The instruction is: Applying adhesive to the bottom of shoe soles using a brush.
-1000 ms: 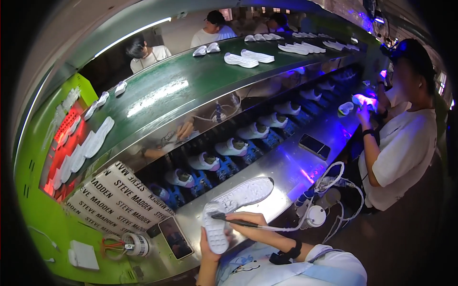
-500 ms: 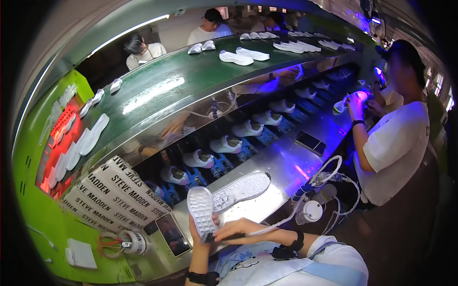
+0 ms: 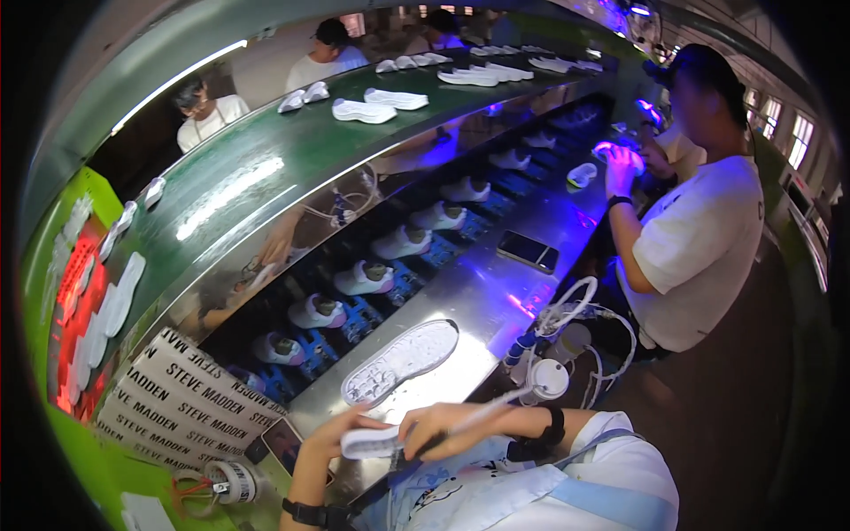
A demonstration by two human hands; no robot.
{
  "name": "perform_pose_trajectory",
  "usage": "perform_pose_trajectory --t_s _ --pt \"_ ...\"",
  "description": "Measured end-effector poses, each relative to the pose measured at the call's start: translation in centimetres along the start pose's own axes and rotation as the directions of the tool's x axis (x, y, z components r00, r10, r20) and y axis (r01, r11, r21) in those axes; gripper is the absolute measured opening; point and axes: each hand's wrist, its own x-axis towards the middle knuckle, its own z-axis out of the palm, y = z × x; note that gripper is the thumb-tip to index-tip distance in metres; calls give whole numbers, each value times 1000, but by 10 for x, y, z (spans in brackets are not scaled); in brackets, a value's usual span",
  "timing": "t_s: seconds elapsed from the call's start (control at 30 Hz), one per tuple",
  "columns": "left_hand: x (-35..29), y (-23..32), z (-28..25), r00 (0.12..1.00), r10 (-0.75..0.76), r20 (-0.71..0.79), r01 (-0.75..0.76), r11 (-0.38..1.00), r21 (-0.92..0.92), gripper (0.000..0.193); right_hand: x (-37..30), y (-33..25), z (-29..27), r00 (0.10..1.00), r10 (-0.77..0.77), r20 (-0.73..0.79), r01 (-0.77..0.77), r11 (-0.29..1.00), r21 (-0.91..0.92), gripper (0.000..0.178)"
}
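My left hand (image 3: 339, 432) is closed around a white shoe sole (image 3: 370, 442), held low in front of my body and tilted. My right hand (image 3: 450, 431) is at the sole's other end, closed on a slim dark tool (image 3: 432, 445); a white hose (image 3: 491, 404) runs to that hand, blurred by motion. The tool's tip is too small to make out. Just beyond my hands, a second white sole (image 3: 403, 361) lies on the metal table (image 3: 474, 350), its hollow side up.
Shoe uppers (image 3: 363, 279) stand in a dark channel beyond the table. Soles (image 3: 365, 111) ride on a green belt (image 3: 239, 177). A phone (image 3: 529, 251), a lidded cup (image 3: 549, 379), a tape roll (image 3: 232, 482) and a printed sheet (image 3: 190, 403) are nearby. A co-worker (image 3: 699, 239) works at right.
The sole in my left hand has tipped from upright to nearly level and moved lower. My right hand has stayed against it. The view has shifted to the right.
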Motion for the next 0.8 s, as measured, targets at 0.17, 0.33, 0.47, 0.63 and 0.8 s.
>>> perform_pose_trajectory --t_s 0.17,0.33,0.47,0.63,0.8 --pt "30 -44 8 789 613 36 -426 588 -687 66 15 -8 -10 878 201 -434 -73 953 295 23" --pt "61 -67 31 709 681 -182 -565 394 -725 53 30 -4 4 747 220 -628 -189 975 116 22" --pt "61 -62 30 632 775 6 -167 144 -975 63 31 7 30 893 17 -449 -33 999 -26 25" --pt "52 -51 26 575 813 -89 -301 109 -947 61 35 -8 26 939 32 -341 -49 998 -43 20" --pt "41 -33 22 589 808 -36 -405 256 -878 70 38 -5 13 926 187 -327 -107 963 247 17"
